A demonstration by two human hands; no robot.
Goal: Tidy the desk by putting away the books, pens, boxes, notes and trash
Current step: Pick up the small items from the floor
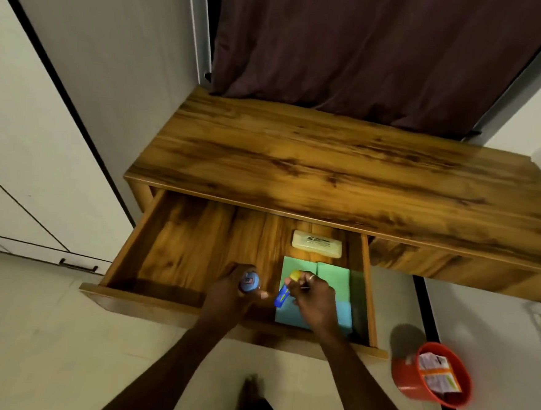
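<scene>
The wooden desk (329, 164) has its left drawer (177, 230) pulled open. Over the drawer's middle, my left hand (231, 290) grips a small round blue container (249, 282). Just right of it, my right hand (315, 299) holds a blue tube with a yellow cap (283, 293) above the paper. Green notes (318, 274) and blue notes (290, 313) lie in the drawer's right part. A cream box (317, 244) rests at the drawer's back right. The desk top carries nothing.
An orange bin (411, 374) with crumpled paper and packaging stands on the floor at the right, below the desk. A dark curtain (369, 51) hangs behind the desk. White cupboard doors (26, 155) are on the left. My foot (251, 392) shows at the bottom.
</scene>
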